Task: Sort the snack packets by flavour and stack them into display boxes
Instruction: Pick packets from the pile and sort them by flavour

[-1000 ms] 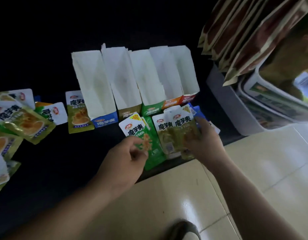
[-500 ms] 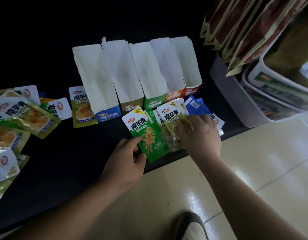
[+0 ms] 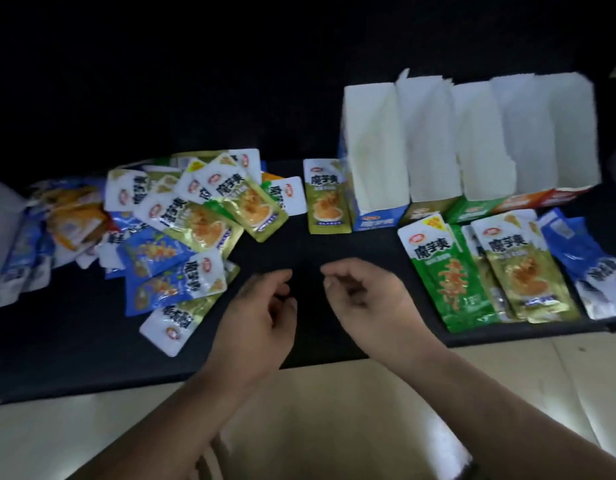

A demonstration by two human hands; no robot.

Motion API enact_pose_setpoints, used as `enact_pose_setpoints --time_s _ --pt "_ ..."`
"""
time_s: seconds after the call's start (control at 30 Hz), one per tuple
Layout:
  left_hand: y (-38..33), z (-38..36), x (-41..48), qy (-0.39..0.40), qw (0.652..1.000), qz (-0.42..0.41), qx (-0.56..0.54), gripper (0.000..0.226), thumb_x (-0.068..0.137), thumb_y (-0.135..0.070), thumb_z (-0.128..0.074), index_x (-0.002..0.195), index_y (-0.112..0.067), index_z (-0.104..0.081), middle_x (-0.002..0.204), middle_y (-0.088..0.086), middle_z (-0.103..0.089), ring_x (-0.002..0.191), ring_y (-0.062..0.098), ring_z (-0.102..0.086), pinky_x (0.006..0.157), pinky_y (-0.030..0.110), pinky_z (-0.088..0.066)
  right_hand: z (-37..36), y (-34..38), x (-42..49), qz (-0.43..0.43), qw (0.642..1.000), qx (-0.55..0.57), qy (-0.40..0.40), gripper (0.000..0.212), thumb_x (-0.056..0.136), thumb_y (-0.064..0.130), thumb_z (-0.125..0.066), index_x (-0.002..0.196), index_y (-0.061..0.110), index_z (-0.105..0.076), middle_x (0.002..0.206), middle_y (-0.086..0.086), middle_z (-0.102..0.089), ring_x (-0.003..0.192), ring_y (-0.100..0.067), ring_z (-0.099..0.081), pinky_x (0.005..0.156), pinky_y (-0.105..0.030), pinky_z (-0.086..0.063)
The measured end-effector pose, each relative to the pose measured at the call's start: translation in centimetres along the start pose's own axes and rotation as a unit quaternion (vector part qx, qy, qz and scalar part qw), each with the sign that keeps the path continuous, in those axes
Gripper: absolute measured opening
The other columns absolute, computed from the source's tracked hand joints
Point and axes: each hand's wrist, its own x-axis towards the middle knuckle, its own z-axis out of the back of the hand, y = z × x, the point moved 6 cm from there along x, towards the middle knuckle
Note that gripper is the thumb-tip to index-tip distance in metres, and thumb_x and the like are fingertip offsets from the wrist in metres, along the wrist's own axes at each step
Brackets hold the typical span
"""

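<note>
Hands idle over the mat (image 3: 299,244).
Left hand (image 3: 261,306) and right hand (image 3: 365,299) loosely curled, empty; packet heap (image 3: 182,220) blurs leftward.

Both arms reach forward, side by side. The left hand (image 3: 261,313) and right hand (image 3: 365,299) hang close together, fingers loosely curled, holding nothing.

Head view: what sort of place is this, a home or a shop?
Likely a shop or stockroom, not certain: open display boxes in a row, many packets piled on a black surface, tiled floor.
</note>
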Motion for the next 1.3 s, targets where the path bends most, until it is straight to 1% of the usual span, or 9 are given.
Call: enact_pose_setpoints --time_s 0.13,0.23,0.33,0.47,0.57,0.73,0.9,1.03,1.3 --pt "1.3 2.6 5.2 -0.052 0.976 -0.093 0.19 0.043 0.089 -0.025 -0.067 0.131 -0.015 -0.065 0.138 0.005 -0.053 0.127 0.03 -0.053 0.098 0.049 -0.053 -2.7 1.3 3.3 0.023 0.997 -0.073 0.031 0.025 0.099 0.02 -0.066 0.122 0.025 -0.073 0.11 0.017 -0.072 0.104 0.001 -0.066 0.093 -0.019 -0.053" --pt "2.4 2.9 9.4 0.015 0.939 -0.036 0.342 0.072 0.091 -0.037 -0.064 0.156 -0.025 -0.036 0.17 0.012 -0.01 0.157 0.04 -0.006 0.126 0.062 -0.015 -3.8 0.8 4.9 0.045 0.989 -0.143 0.016 0.028 0.098 0.017 -0.065 0.125 0.022 -0.072 0.118 0.01 -0.07 0.112 -0.006 -0.064 0.1 -0.032 -0.054" --pt "3.2 1.9 10.4 0.074 0.906 -0.019 0.416 0.078 0.1 -0.044 -0.042 0.165 -0.028 -0.001 0.172 0.009 0.021 0.156 0.038 0.023 0.125 0.061 0.011 -3.9 1.2 4.8 0.124 0.961 -0.234 -0.085 0.032 0.092 0.01 -0.068 0.123 0.016 -0.073 0.119 -0.001 -0.066 0.113 -0.024 -0.061 0.089 -0.041 -0.057" --pt "3.1 0.5 6.6 0.054 0.918 -0.081 0.385 0.067 0.097 -0.037 -0.035 0.163 -0.025 -0.026 0.173 0.017 -0.009 0.16 0.036 -0.004 0.127 0.061 0.001 -4.1 2.0 6.6 0.156 0.938 -0.302 -0.071 0.047 0.093 0.022 -0.067 0.139 0.015 -0.061 0.14 -0.007 -0.055 0.128 -0.031 -0.049 0.098 -0.042 -0.052" --pt "3.2 -0.4 3.6 0.056 0.935 -0.119 0.329 0.057 0.096 -0.034 -0.042 0.152 -0.024 -0.046 0.166 0.016 -0.032 0.155 0.037 -0.026 0.125 0.064 -0.015 -4.7 -0.2 8.6 0.032 0.928 -0.369 0.033 0.073 0.104 0.047 -0.049 0.164 0.014 -0.023 0.173 -0.004 -0.014 0.159 -0.025 -0.007 0.13 -0.039 -0.014" --pt "2.3 2.4 5.3 0.008 0.927 -0.149 0.344 0.057 0.096 -0.046 -0.047 0.15 -0.029 -0.045 0.171 0.016 -0.017 0.16 0.036 -0.005 0.127 0.062 -0.003 -5.4 -0.7 6.6 0.021 0.931 -0.357 0.075 0.073 0.107 0.05 -0.039 0.166 0.013 -0.018 0.175 -0.003 -0.005 0.161 -0.02 0.003 0.128 -0.029 0.003" --pt "4.5 2.8 8.8 0.085 0.896 -0.011 0.435 0.089 0.097 -0.076 -0.024 0.165 -0.025 0.003 0.166 0.027 0.023 0.154 0.041 0.027 0.123 0.061 0.017 -4.9 -1.1 2.8 0.01 0.927 -0.362 0.099 0.072 0.105 0.052 -0.043 0.164 0.015 -0.027 0.174 0.0 -0.013 0.16 -0.021 -0.006 0.129 -0.031 -0.007" --pt "4.2 1.3 6.3 0.084 0.902 -0.058 0.421 0.09 0.097 -0.072 -0.017 0.165 -0.013 -0.013 0.169 0.029 0.0 0.158 0.04 0.011 0.126 0.06 0.008 -4.2 -1.1 0.1 0.077 0.936 -0.342 0.042 0.058 0.096 0.047 -0.049 0.136 0.006 -0.062 0.141 -0.01 -0.056 0.138 -0.036 -0.046 0.11 -0.052 -0.048" --pt "3.1 -0.8 0.6 0.105 0.918 -0.18 0.337 0.082 0.098 -0.069 -0.034 0.162 -0.017 -0.027 0.173 0.007 -0.012 0.161 0.022 0.001 0.129 0.057 -0.005 -2.8 -2.5 0.0 0.089 0.924 -0.37 0.02 0.064 0.091 0.061 -0.051 0.134 0.014 -0.062 0.144 -0.011 -0.054 0.137 -0.038 -0.05 0.098 -0.052 -0.056"
